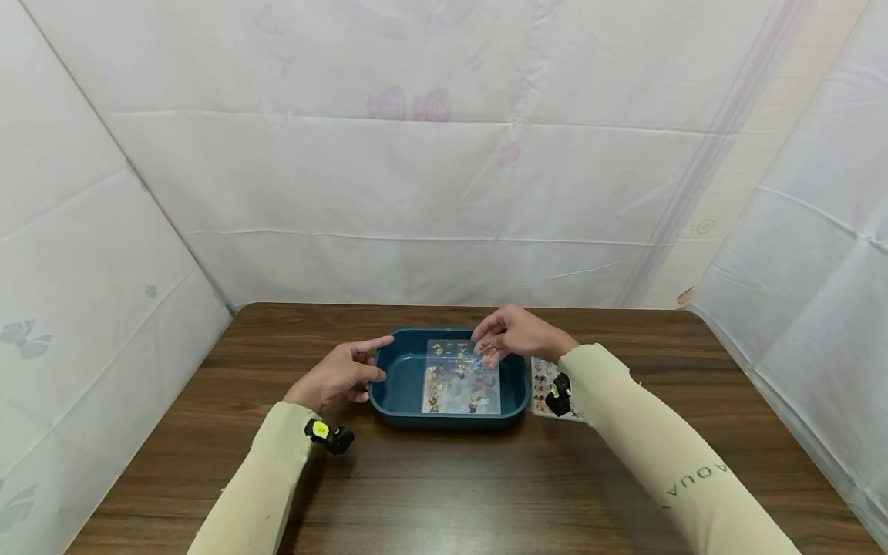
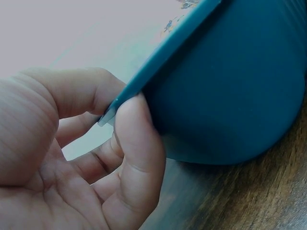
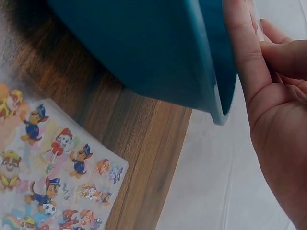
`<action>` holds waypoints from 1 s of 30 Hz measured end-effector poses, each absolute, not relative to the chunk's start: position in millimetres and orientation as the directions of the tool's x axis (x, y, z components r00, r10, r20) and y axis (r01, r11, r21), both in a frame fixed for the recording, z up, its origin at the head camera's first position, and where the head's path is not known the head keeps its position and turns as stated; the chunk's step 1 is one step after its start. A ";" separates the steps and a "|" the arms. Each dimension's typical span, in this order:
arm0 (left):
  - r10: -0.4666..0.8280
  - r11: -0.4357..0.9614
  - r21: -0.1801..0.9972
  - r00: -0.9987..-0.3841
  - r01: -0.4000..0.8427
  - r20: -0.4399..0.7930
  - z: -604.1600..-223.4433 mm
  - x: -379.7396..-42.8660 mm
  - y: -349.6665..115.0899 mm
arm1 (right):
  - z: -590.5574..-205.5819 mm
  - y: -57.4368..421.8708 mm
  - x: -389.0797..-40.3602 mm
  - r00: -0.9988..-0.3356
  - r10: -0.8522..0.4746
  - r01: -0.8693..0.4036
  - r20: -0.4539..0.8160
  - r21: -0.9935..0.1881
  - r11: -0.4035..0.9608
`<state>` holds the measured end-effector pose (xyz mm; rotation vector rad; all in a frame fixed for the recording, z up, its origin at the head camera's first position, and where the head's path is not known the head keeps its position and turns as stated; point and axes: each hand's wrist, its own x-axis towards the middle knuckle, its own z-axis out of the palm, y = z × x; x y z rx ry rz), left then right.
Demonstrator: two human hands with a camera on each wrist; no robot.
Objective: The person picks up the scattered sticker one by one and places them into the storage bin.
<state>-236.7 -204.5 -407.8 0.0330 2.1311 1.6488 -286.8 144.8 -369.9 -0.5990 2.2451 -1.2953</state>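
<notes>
A dark blue plastic tray [image 1: 405,420] stands on the table. My left hand [image 1: 338,378] grips its left rim, the thumb on one side and fingers on the other; the left wrist view shows this blue tray wall [image 2: 230,86] close up. Inside the tray in the head view is a clear sticker sheet [image 1: 451,389] with small cartoon figures. At its upper right corner, my right hand [image 1: 516,335] pinches the sheet, some fingers showing through the clear film. The right wrist view has the right hand [image 3: 278,115] beside the tray rim, its fingertips partly cut off.
A stack of cartoon sticker sheets [image 3: 57,177] lies on the table right of the tray, partly under my right wrist in the head view. The brown wooden table [image 1: 444,493] meets white sheeting [image 1: 416,193] behind and at both sides.
</notes>
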 end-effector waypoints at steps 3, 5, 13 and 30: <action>0.278 0.286 0.925 -0.902 -0.250 -0.330 -407.9 -237.1 -204.6 | -370.1 141.6 -287.6 -0.793 -0.580 -0.132 -0.187 -0.877 0.463; 0.278 0.287 0.925 -0.903 -0.249 -0.329 -408.1 -237.1 -204.8 | -370.2 140.3 -287.9 -0.791 -0.583 -0.136 -0.187 -0.875 0.465; 0.282 0.293 0.925 -0.902 -0.243 -0.327 -408.2 -236.6 -205.8 | -371.7 135.8 -289.4 -0.783 -0.589 -0.157 -0.197 -0.855 0.495; 0.259 0.291 0.918 -0.902 -0.269 -0.346 -408.9 -238.5 -201.1 | -379.1 135.1 -288.5 -0.785 -0.583 -0.178 -0.210 -0.824 0.537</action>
